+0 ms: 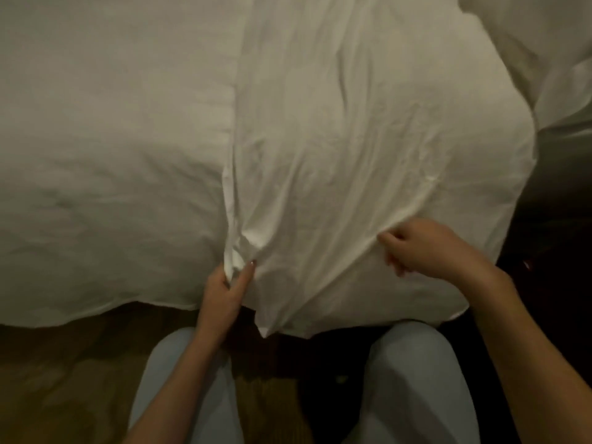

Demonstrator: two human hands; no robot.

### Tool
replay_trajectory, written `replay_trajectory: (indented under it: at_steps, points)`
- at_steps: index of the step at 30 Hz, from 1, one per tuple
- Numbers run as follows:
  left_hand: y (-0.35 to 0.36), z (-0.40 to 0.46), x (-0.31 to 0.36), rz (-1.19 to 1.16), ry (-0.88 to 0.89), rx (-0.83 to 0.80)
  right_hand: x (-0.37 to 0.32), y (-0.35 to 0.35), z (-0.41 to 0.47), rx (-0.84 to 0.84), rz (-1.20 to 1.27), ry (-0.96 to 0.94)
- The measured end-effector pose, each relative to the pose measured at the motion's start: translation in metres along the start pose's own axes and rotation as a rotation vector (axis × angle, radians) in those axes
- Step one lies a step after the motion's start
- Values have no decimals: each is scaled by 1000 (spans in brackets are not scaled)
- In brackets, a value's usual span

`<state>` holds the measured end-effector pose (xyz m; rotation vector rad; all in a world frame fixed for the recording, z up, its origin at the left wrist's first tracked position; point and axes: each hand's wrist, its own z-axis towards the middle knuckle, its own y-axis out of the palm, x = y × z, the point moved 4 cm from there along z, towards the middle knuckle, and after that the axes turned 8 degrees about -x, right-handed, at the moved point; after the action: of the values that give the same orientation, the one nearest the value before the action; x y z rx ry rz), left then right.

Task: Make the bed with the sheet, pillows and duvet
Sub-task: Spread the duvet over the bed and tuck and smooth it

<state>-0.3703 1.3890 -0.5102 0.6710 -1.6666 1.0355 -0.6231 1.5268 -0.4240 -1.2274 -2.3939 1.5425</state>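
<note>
Nearest the camera, the person's knees point(413, 354) in pale trousers point toward the bed, over a dark patterned floor point(64, 363). Both bare forearms reach forward from the lower edge of the view.

The left hand point(224, 290) sits at the near edge of the bedding, its fingers point(248, 274) and thumb curled round a bunched fold of white cloth at the seam where two white pieces meet. The fold stands up in a small ridge just beyond the fingertips.

The right hand point(426, 248) lies further right and a little further in, knuckles up, fingers curled under and pinching a tuck of the same white cloth; creases fan out from that pinch toward the far side.

The cloth held by both hands is a wrinkled white cover point(368, 139), rounded and puffy like a pillow in its case, though whether a pillow is inside cannot be told for sure. Its near corner point(264, 331) hangs over the bed's edge between the knees.

To the left, a smoother white sheet point(105, 123) lies flat, touching the cover along a straight line, its near hem drooping over the edge.

At the far right, more rumpled white bedding point(557, 59) lies heaped, beside a dark gap.
</note>
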Motion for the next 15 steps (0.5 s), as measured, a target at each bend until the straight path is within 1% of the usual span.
replay_trajectory:
  at_steps: [2,4,6,8,10,11,13,15]
  points:
    - [-8,-14,20,-49,41,87,-49,-26,-4,203,68,-198]
    - [-21,-30,28,-104,68,202,-85,-40,-7,378,113,-326]
    - [-38,-42,29,-119,73,327,-113,-48,-13,471,167,-452]
    - [-58,-42,22,-148,53,406,-133,-51,-13,459,143,-511]
    - [-78,-31,14,-181,32,443,-143,-51,-6,377,15,-494]
    - [-87,-23,9,-156,16,461,-144,-51,-2,340,-72,-463]
    - [-101,-7,-11,-64,-103,531,-140,-52,6,311,-210,-400]
    - [-114,2,-38,-54,-331,667,-138,-54,9,343,-250,-420]
